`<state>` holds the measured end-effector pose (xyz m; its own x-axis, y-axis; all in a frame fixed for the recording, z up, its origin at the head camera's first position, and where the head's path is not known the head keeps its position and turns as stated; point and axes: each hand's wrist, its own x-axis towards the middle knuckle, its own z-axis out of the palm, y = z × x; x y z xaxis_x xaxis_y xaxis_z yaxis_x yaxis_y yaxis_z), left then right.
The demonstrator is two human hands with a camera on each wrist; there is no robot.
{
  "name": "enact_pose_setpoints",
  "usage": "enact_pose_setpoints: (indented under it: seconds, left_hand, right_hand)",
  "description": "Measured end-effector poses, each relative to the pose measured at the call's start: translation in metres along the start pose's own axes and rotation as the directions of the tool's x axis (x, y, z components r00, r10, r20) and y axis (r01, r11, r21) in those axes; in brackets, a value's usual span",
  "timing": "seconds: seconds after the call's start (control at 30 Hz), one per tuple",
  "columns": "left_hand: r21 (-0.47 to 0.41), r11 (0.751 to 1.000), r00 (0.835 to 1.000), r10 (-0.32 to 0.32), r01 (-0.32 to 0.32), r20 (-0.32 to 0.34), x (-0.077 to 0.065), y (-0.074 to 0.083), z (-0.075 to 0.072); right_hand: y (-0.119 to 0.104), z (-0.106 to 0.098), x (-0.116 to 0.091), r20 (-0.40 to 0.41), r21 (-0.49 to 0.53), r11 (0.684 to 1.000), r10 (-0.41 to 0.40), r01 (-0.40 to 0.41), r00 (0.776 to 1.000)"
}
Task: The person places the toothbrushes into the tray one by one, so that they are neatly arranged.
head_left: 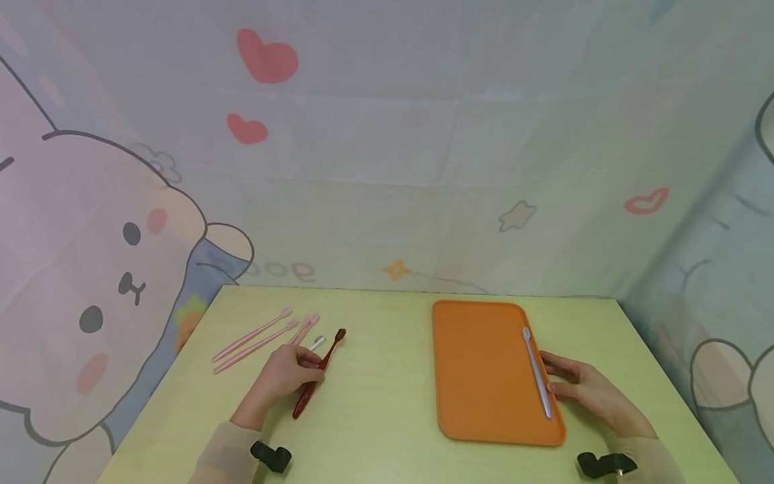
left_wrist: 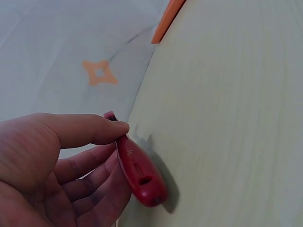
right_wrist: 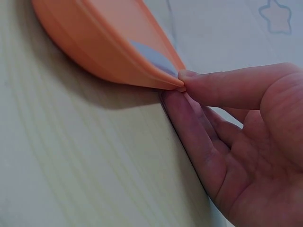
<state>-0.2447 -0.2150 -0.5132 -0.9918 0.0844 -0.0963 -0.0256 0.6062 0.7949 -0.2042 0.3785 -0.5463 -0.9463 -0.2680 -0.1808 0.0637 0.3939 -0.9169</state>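
Toothbrush in dark red (head_left: 330, 353) is held mid-length by the left hand (head_left: 287, 371), probably for balance; location, left of the orange tray (head_left: 484, 376). Right hand (head_left: 583, 386) grips the tray's right rim, apparently to steady it. Lavender toothbrush (head_left: 537, 376) lies lengthwise beside that rim, seemingly aligned with it. Left fingers: narrow, thumb opposed, pinching the handle. Right fingers: narrow, thumb and forefinger pinching the rim. Contact between red brush and table (head_left: 387, 403): cannot tell.
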Motion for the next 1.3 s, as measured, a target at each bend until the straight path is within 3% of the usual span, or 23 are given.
enact_pose_setpoints:
  seconds: [0.13, 0.33, 0.6, 0.87, 1.1, 1.3]
  left_hand:
    - [-0.048, 0.999, 1.0, -0.019, 0.019, 0.006, 0.002, 0.0, 0.001]
    - [-0.144, 0.988, 0.998, -0.04, 0.046, 0.045, 0.004, 0.003, 0.004]
    - [-0.186, 0.981, 0.998, -0.037, 0.045, 0.047, 0.008, 0.015, 0.012]
    - [-0.242, 0.97, 0.996, -0.003, 0.024, 0.085, 0.01, 0.026, 0.026]
    - [-0.327, 0.945, 0.993, 0.034, 0.003, 0.11, 0.014, 0.038, 0.04]
    - [-0.371, 0.929, 0.991, 0.042, 0.008, 0.127, 0.019, 0.045, 0.057]
  right_hand:
    - [-0.001, 0.0, 0.0, -0.002, -0.028, 1.0, -0.001, 0.001, 1.0]
    - [0.0, 0.001, 0.0, 0.004, 0.026, 1.0, 0.001, -0.001, 1.0]
    - [0.002, 0.0, 0.002, 0.025, 0.054, 0.998, 0.008, -0.009, 1.0]
    - [-0.001, 0.0, 0.0, 0.046, 0.074, 0.997, -0.021, 0.018, 0.999]
    - [-0.001, 0.0, 0.001, 0.038, 0.078, 0.997, 0.007, -0.01, 0.999]
    - [-0.001, -0.001, -0.001, 0.038, 0.033, 0.999, -0.032, 0.031, 0.999]
